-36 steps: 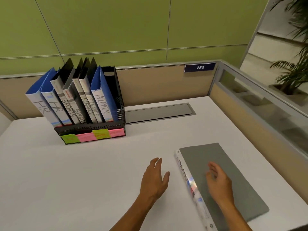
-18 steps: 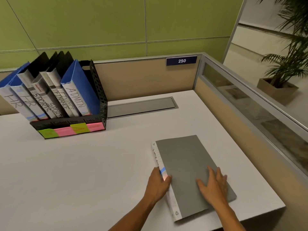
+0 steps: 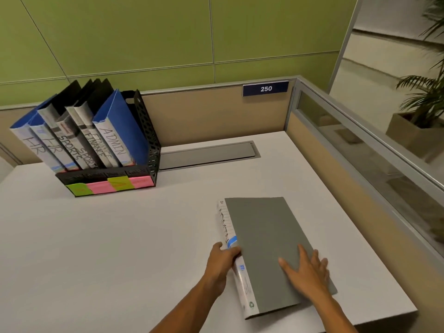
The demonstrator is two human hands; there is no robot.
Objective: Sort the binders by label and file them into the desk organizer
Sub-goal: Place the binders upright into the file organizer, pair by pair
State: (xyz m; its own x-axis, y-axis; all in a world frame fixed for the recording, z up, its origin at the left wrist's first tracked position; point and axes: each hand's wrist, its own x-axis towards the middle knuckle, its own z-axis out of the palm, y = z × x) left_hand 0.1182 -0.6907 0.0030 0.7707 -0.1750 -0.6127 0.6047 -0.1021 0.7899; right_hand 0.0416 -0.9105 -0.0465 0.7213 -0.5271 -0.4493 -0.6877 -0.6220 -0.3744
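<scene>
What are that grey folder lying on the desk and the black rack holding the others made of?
The grey binder looks like matte plastic or coated board: flat, dull cover, with a glossy white spine that catches light. The black organizer seems to be perforated metal or hard plastic, judging by the punched holes in its side wall; which one is unclear. The desk looks like smooth white laminate.

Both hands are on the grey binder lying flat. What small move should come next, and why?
Probably tip the grey binder up onto its spine: the left hand grips the spine edge, the right hand lies flat on its cover, and the organizer holds its binders upright.
</scene>
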